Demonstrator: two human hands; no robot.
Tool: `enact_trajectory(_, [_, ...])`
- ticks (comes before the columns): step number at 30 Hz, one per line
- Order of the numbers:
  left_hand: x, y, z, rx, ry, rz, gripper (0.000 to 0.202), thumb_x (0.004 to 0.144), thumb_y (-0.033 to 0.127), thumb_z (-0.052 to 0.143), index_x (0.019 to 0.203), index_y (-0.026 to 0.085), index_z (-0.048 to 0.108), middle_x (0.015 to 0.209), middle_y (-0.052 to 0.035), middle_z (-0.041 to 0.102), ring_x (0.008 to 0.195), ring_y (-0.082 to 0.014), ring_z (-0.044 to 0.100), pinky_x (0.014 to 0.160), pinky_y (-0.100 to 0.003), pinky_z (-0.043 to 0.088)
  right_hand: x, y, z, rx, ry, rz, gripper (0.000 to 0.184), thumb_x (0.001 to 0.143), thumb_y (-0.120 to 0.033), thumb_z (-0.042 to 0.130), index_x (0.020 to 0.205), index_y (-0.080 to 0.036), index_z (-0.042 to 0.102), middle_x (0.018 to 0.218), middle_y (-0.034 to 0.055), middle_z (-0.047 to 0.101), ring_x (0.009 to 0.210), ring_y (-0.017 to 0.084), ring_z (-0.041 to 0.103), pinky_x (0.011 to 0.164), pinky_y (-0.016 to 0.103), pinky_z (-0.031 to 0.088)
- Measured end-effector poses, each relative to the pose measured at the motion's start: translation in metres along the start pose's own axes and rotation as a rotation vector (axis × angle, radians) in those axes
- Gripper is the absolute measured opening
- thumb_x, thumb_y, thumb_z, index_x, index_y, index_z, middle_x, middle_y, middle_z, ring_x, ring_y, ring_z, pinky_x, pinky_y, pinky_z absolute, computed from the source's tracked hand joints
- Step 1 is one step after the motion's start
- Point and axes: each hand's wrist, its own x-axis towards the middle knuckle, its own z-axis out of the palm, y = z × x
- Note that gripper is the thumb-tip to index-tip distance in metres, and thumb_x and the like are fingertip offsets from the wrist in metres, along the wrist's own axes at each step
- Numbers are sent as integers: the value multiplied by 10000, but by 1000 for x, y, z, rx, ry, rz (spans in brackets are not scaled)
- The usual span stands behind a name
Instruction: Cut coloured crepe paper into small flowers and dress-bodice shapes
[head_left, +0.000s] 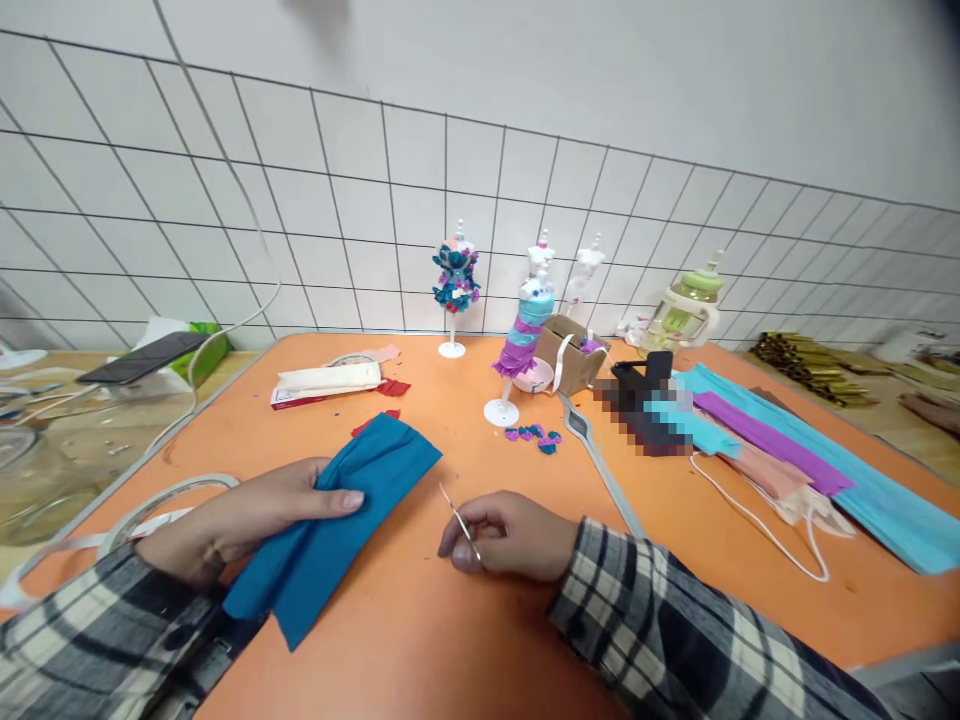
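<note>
A folded piece of teal crepe paper (382, 460) is pinched in my left hand (277, 510), its thumb lying on top and its far end tilted up to the right. My right hand (517, 535) rests just above the orange table (450, 660), curled around a slim pointed metal tool (460, 522) whose tip points up and left toward the paper, apart from it. The tool's handle is mostly hidden by the fingers. Beyond my hands, small teal and purple paper flowers (534, 436) lie near a stand-mounted mini dress form (525, 325) wrapped in blue and purple.
Another flower-covered dress form (455, 280) stands at the back. A cardboard box (574, 355), a grey strap (600, 460) and a green-lidded bottle (682, 310) are to the right, with blue paper strips (892, 500). A tape roll (124, 525) lies left; a white packet (330, 380) lies behind.
</note>
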Motion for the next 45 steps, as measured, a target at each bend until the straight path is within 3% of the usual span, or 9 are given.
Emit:
enact_trajectory(9, [7,-4,16,207,33,56,291,650,343,869,902,235,772,825,10,772,780,-227,706,706,-273,578,-7,-1,12,-107,-29,57,450,702,-445,786,1044,-157,737,720,-11,638,590,77,480,562,201,367])
enact_trajectory(22, [6,-4,23,118,75,46,341,599,304,891,908,222,774,875,-57,796,787,-308,737,677,-372,611,-2,3,10,-199,-2,-4,510,745,-478,749,1166,-195,697,794,-12,649,580,79,437,561,228,348])
enact_trajectory(26, [11,-1,17,-53,301,95,287,592,304,900,802,192,738,670,-30,749,578,-242,699,507,-296,579,0,2,-1,-245,181,-13,481,716,-400,791,1128,-199,645,771,-29,644,626,98,514,607,228,390])
enact_trajectory(29, [13,-1,8,-303,475,137,222,654,288,858,798,192,719,632,-37,723,502,-221,663,446,-296,565,0,0,-12,-610,411,-64,295,697,-373,811,893,-185,696,847,19,640,769,147,558,688,265,394])
enact_trajectory(32, [14,-5,8,-554,425,129,169,751,280,773,878,175,735,776,-92,756,629,-233,704,578,-333,620,2,1,-20,-878,564,-58,257,703,-396,809,854,-201,736,969,66,621,876,194,555,716,296,364])
enact_trajectory(36, [18,-15,30,-671,161,229,326,728,295,782,1006,134,726,809,-97,723,650,-196,669,620,-292,597,11,9,-25,-665,590,66,492,693,-284,792,1162,-234,655,787,0,616,753,171,564,653,273,340])
enact_trajectory(39, [22,-17,50,-725,46,242,300,801,350,685,987,117,716,794,-101,692,648,-196,637,618,-313,578,15,12,-29,-567,528,83,633,642,-227,805,1240,-219,599,731,-36,626,682,145,573,616,243,368])
enact_trajectory(42, [32,-17,63,-755,92,306,170,836,225,585,912,128,702,756,-87,682,651,-193,632,628,-312,567,11,8,-27,-508,490,58,561,706,-206,748,1245,-192,595,771,-21,669,694,134,596,648,237,421])
enact_trajectory(45, [43,-20,77,-734,196,436,99,813,123,624,876,182,672,816,-39,719,712,-171,668,740,-284,568,3,-2,-11,-410,514,-77,509,835,-344,657,1303,-170,562,967,60,710,827,172,637,753,283,472])
